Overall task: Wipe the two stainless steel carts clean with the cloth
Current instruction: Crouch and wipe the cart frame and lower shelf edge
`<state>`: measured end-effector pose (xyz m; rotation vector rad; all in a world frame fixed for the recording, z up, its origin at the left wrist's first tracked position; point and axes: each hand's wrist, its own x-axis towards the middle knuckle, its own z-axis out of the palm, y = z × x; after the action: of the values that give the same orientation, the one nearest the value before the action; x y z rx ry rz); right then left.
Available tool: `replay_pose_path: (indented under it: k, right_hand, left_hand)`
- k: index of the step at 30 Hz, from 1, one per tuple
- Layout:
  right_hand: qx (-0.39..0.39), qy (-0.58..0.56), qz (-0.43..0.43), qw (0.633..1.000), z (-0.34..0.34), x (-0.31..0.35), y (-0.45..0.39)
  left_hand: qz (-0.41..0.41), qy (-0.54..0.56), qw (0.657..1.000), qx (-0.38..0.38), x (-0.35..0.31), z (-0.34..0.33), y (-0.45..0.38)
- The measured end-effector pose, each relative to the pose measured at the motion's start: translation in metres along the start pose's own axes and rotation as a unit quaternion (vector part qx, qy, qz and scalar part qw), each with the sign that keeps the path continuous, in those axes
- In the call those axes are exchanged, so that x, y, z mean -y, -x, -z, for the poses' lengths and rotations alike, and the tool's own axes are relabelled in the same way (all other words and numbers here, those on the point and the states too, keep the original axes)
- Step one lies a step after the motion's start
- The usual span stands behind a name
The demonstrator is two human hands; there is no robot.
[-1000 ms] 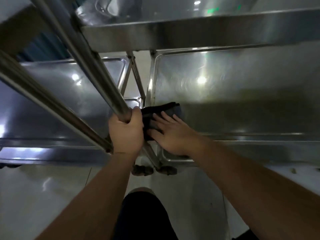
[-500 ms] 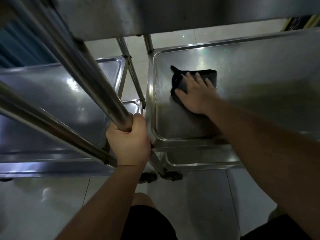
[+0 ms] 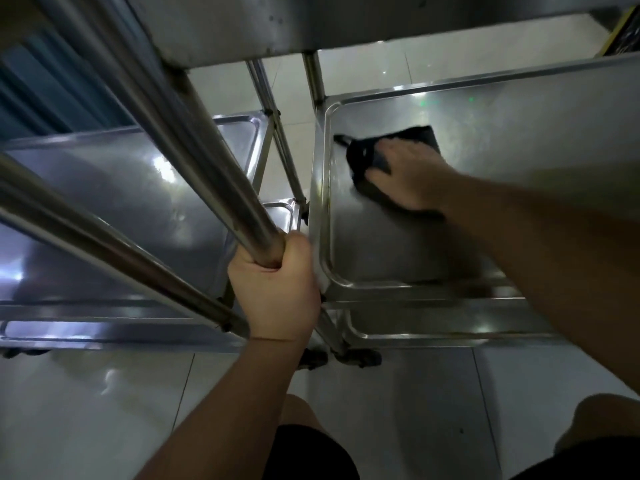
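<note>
Two stainless steel carts stand side by side. On the middle shelf of the right cart (image 3: 519, 133) lies a dark cloth (image 3: 360, 157), near the shelf's far left corner. My right hand (image 3: 408, 174) presses flat on the cloth with straight fingers. My left hand (image 3: 277, 292) grips the steel handle bar (image 3: 214, 174) that slants down from the upper left, at the near corner between the carts. The left cart's shelf (image 3: 121, 202) fills the left side, partly hidden behind the bars.
The underside of a top shelf (image 3: 311, 19) hangs overhead. Cart legs (image 3: 277, 126) run down between the two carts, with black caster wheels (image 3: 356, 358) on the pale tiled floor (image 3: 398, 410). A lower shelf rim (image 3: 433, 330) shows under the right cart. My knees sit at the bottom edge.
My right hand has slid the cloth from the shelf's near left corner to its far left area. My left hand has kept its grip on the bar.
</note>
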<state>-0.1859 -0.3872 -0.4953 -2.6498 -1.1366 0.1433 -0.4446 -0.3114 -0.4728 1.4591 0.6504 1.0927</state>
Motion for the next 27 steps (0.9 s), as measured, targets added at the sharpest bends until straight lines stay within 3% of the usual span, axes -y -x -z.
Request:
replay_pose_path:
  k: [3, 7, 12, 16, 19, 21, 24, 27]
  right_hand:
    - [0.051, -0.009, -0.061, 0.997, -0.008, 0.027, -0.048]
    - [0.101, -0.004, -0.009, 0.995, -0.015, 0.061, -0.063]
    - [0.112, 0.092, 0.173, 0.974, -0.016, 0.069, 0.011]
    - [0.126, 0.025, 0.340, 0.932, -0.019, 0.054, 0.094]
    - [0.182, -0.029, 0.313, 0.932, -0.015, 0.036, 0.109]
    - [0.134, 0.018, 0.279, 0.951, -0.017, 0.034, 0.088]
    - [0.067, 0.041, 0.148, 0.986, -0.016, 0.032, 0.023]
    - [0.083, 0.021, 0.021, 0.996, -0.020, 0.046, -0.040]
  left_hand:
    - [0.002, 0.005, 1.000, 0.008, -0.003, 0.000, 0.000]
    - [-0.001, 0.019, 1.000, 0.017, -0.004, 0.000, 0.000]
    - [-0.009, 0.031, 0.999, 0.020, -0.004, -0.003, -0.003]
    - [-0.004, 0.018, 1.000, 0.018, 0.000, 0.000, -0.004]
    - [0.000, 0.024, 0.999, 0.034, -0.002, 0.000, -0.002]
    - [-0.006, 0.036, 0.999, 0.039, -0.004, -0.001, -0.001]
    - [-0.008, 0.045, 0.998, 0.041, -0.005, -0.003, 0.000]
    - [-0.006, 0.039, 0.999, 0.036, -0.003, -0.003, -0.002]
